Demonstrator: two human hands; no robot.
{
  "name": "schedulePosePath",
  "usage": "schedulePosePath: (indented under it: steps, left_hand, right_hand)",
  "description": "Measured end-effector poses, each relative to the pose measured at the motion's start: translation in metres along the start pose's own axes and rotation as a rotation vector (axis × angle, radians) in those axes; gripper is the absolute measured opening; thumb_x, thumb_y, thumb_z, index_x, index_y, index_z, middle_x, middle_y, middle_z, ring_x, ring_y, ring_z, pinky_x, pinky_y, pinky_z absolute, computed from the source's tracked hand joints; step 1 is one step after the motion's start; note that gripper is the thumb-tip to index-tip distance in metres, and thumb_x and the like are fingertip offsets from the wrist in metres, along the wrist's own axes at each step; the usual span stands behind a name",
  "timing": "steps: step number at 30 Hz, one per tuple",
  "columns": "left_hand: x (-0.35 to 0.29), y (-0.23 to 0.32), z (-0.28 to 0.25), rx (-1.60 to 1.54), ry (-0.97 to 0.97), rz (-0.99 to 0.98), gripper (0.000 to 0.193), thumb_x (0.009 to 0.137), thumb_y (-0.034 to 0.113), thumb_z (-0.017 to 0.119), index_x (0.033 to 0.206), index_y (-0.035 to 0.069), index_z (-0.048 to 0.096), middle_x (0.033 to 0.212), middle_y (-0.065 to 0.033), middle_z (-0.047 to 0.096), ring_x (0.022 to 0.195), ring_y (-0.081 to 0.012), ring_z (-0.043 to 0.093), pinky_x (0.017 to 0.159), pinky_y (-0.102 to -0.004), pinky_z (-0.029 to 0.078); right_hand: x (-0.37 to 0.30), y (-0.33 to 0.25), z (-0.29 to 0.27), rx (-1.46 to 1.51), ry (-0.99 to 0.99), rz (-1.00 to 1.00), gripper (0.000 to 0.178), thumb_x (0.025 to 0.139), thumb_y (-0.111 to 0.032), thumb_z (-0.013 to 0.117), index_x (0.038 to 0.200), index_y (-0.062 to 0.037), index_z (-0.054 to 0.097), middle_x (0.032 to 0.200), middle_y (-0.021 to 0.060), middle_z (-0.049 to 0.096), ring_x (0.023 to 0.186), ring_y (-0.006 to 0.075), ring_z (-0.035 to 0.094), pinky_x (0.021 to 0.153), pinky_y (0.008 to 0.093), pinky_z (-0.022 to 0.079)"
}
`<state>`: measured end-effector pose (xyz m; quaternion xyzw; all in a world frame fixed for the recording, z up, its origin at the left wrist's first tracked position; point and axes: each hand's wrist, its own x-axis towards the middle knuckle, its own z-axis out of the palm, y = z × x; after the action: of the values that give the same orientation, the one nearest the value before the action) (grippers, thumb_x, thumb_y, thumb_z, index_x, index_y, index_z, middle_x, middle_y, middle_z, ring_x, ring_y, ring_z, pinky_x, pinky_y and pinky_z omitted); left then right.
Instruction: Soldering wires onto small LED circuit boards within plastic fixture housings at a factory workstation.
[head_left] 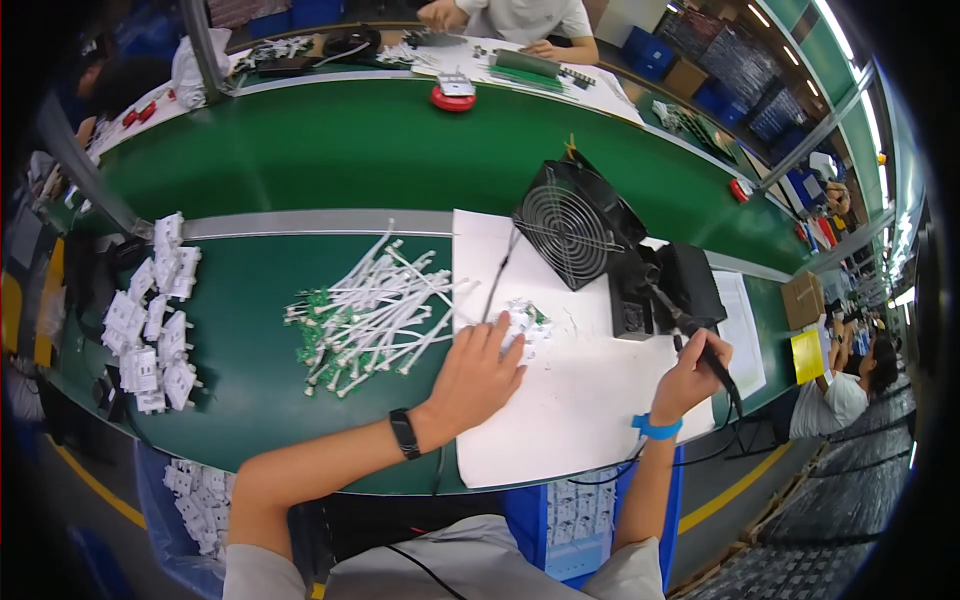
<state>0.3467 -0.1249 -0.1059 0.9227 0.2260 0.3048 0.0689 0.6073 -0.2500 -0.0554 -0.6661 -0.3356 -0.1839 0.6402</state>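
Two hands work over a white sheet (590,420). On the left hand (478,370) the fingers are slightly apart, their tips on a small white part with green bits (528,322); whether they pinch it, I cannot tell. The right hand (688,378) has its fingers closed around a soldering iron (716,366), which slants toward a black stand (632,308) beyond them. Between the two sets of fingers, a stretch of sheet leaves room to move sideways; its near edge lies closer to the body than either. Left of the left fingers, heaped white cables (380,310) reach the sheet's left edge. Beyond those fingertips, a caged black fan (568,232) limits forward room.
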Motion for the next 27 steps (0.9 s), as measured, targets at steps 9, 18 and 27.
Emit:
schedulePosePath:
  steps: [9, 18, 27]
  left_hand:
    - [-0.012, -0.012, 0.025, -0.172, 0.163, -0.041, 0.042, 0.082, 0.022, 0.069, 0.116, -0.002, 0.065, 0.134, -0.0305, 0.056, 0.113, -0.0418, 0.058, 0.098, -0.0520, 0.046]
    - [-0.010, 0.008, 0.034, -0.237, 0.135, -0.041, 0.048, 0.079, 0.026, 0.076, 0.118, 0.001, 0.064, 0.136, -0.0221, 0.050, 0.124, -0.0370, 0.046, 0.104, -0.0484, 0.039]
    - [-0.004, 0.006, 0.041, -0.260, 0.194, 0.013, 0.034, 0.073, 0.018, 0.076, 0.101, 0.001, 0.066, 0.122, -0.0187, 0.051, 0.117, -0.0359, 0.046, 0.097, -0.0474, 0.043]
  right_hand:
    - [0.051, 0.092, 0.070, -0.276, -0.247, -0.009, 0.025, 0.104, -0.024, 0.063, 0.106, 0.0014, 0.067, 0.095, 0.0156, 0.070, 0.084, 0.0262, 0.067, 0.073, 0.0382, 0.055]
    - [0.073, 0.147, 0.040, -0.159, -0.424, 0.176, 0.040, 0.105, -0.027, 0.060, 0.118, 0.0097, 0.068, 0.084, 0.0080, 0.063, 0.066, 0.0172, 0.045, 0.059, 0.0338, 0.039]
    - [-0.019, 0.031, 0.018, -0.019, -0.394, -0.066, 0.031, 0.093, -0.025, 0.076, 0.086, 0.0055, 0.075, 0.078, 0.0174, 0.074, 0.069, 0.0256, 0.065, 0.072, 0.0415, 0.053]
